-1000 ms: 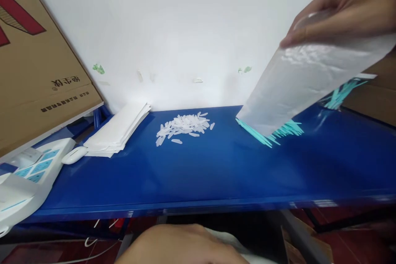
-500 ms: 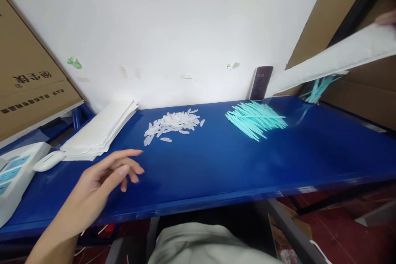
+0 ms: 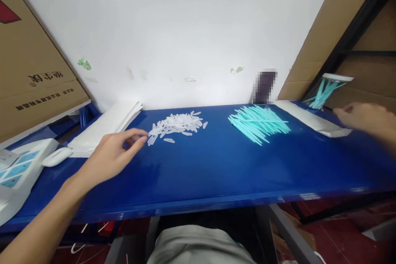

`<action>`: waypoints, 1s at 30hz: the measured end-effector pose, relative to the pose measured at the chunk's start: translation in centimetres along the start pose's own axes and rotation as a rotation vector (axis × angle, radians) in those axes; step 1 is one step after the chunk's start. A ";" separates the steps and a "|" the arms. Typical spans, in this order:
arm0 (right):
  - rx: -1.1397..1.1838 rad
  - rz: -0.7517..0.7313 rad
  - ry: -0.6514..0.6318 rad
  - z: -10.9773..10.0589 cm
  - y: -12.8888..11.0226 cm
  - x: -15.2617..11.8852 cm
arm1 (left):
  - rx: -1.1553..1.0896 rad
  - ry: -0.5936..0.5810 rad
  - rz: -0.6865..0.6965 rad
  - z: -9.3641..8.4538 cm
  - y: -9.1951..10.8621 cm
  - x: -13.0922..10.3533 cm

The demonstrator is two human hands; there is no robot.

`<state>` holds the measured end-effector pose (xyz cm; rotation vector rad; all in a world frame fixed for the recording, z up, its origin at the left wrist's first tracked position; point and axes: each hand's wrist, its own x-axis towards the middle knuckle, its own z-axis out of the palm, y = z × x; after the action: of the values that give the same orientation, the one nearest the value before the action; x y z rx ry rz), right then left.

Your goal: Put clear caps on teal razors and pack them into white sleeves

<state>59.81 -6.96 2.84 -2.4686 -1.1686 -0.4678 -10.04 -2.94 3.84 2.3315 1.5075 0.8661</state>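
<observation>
On the left hand [image 3: 116,150], thumb and forefinger nearly meet at the left end of the white pieces [image 3: 182,123], heaped toward the back edge of the desk [image 3: 198,173]; whether they pinch one I cannot tell, nor how the fingers stand on the blurred right hand [image 3: 365,119], near the white packet [image 3: 312,117] by the right back corner. A light pinch on one outlying piece would likely avoid scattering the heap toward the teal sticks [image 3: 258,123].
</observation>
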 end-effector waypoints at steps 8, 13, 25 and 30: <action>0.344 -0.265 -0.035 -4.8 -19.1 -2.9 | 0.149 -0.045 0.355 7.2 3.1 8.7; 0.220 -0.570 -0.191 -1.4 -23.6 -7.4 | 0.133 0.090 0.495 8.4 0.9 9.2; -0.262 -0.638 -0.601 -1.6 -20.1 -6.9 | 0.088 0.160 0.299 6.3 -1.2 8.8; -0.238 -0.666 -0.624 -1.3 -20.3 -6.6 | 0.137 0.119 0.384 6.3 -0.8 8.6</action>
<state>39.69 0.02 4.82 -2.4357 -2.3287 0.0296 -4.39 5.81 1.40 2.7720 1.2102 1.0335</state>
